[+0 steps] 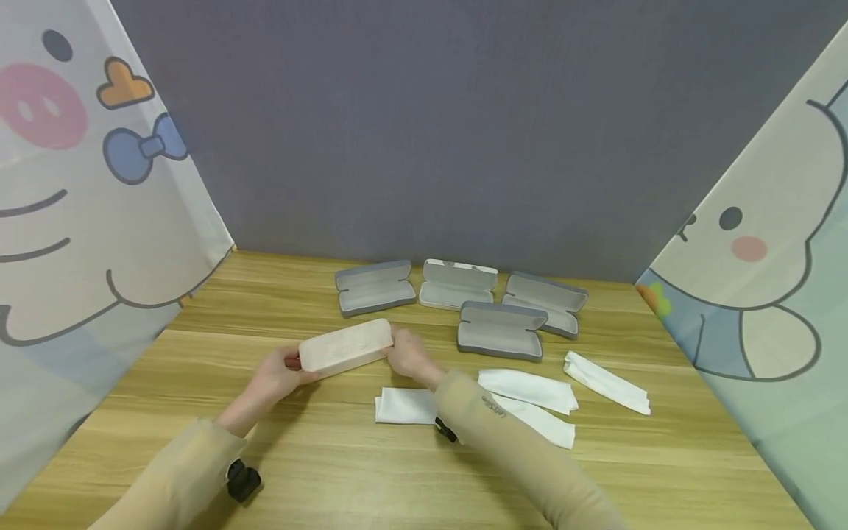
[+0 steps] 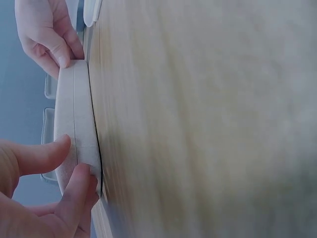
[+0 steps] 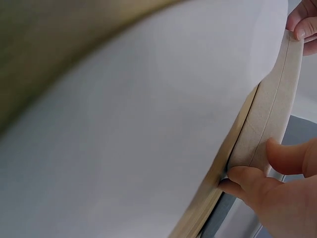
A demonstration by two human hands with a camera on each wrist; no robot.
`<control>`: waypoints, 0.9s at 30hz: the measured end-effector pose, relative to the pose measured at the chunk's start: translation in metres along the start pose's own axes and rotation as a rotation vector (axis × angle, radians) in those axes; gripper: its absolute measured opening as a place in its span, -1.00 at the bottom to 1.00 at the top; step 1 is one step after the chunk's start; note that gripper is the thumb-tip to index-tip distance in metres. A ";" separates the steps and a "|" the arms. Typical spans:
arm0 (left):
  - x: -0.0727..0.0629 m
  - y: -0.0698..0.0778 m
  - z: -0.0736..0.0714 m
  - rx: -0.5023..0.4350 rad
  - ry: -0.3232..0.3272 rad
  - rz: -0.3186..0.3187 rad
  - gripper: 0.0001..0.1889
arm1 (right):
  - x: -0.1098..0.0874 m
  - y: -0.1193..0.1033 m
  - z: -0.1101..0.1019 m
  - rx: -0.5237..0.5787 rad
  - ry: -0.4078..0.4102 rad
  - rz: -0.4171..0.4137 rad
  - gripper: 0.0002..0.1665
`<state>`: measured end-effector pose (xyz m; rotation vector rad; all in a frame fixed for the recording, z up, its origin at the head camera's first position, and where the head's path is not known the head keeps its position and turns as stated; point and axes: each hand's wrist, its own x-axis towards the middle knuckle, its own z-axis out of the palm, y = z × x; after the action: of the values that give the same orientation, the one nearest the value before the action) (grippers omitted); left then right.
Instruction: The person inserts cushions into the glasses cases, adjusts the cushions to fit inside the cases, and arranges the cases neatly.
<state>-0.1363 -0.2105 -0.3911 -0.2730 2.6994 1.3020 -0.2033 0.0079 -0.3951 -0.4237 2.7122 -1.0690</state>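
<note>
A closed beige glasses case lies low over the wooden table, its seam running along the side in both wrist views. My left hand grips its left end, with the thumb at the lid side of the seam and the fingers below. At the other end my right hand pinches the case between thumb and fingers. Close to my right forearm, a folded white cloth lies partly hidden under the sleeve.
Behind stand several opened glasses cases: a grey one, a white one, another grey one and a nearer grey one. To the right lie white cloths, one apart. A grey panel closes off the back.
</note>
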 end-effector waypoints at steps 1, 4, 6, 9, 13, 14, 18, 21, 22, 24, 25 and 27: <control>-0.001 -0.001 -0.001 0.002 0.002 -0.001 -0.33 | 0.000 -0.001 0.001 0.000 -0.001 0.001 -0.48; -0.004 -0.005 -0.003 0.012 0.013 0.002 -0.31 | 0.000 -0.003 0.003 -0.008 -0.014 0.002 -0.51; -0.007 -0.008 -0.004 0.014 0.020 0.007 -0.30 | 0.000 -0.005 0.004 -0.030 -0.027 -0.003 -0.49; -0.010 -0.011 -0.007 0.014 0.023 0.007 -0.30 | 0.000 -0.008 0.006 -0.043 -0.049 -0.012 -0.44; -0.014 -0.012 -0.010 0.002 0.014 -0.002 -0.29 | 0.000 -0.011 0.008 -0.050 -0.049 -0.030 -0.47; -0.014 -0.013 -0.011 0.003 0.014 -0.004 -0.29 | 0.000 -0.013 0.008 -0.049 -0.049 -0.034 -0.48; -0.016 -0.016 -0.014 0.001 0.021 -0.005 -0.29 | -0.001 -0.017 0.011 -0.052 -0.061 -0.027 -0.49; -0.017 -0.017 -0.015 0.000 0.024 -0.007 -0.29 | -0.001 -0.019 0.012 -0.058 -0.069 -0.021 -0.46; -0.017 -0.017 -0.015 -0.001 0.026 -0.006 -0.30 | -0.001 -0.020 0.013 -0.062 -0.069 -0.020 -0.45; -0.018 -0.018 -0.015 0.001 0.031 -0.006 -0.30 | -0.001 -0.021 0.013 -0.070 -0.068 -0.020 -0.45; -0.018 -0.018 -0.015 0.003 0.034 -0.007 -0.30 | -0.001 -0.021 0.014 -0.072 -0.065 -0.021 -0.45; -0.019 -0.019 -0.015 0.004 0.037 -0.006 -0.31 | -0.001 -0.021 0.015 -0.071 -0.063 -0.020 -0.45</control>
<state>-0.1145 -0.2320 -0.3923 -0.3074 2.7297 1.3028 -0.1944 -0.0159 -0.3909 -0.4882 2.7021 -0.9497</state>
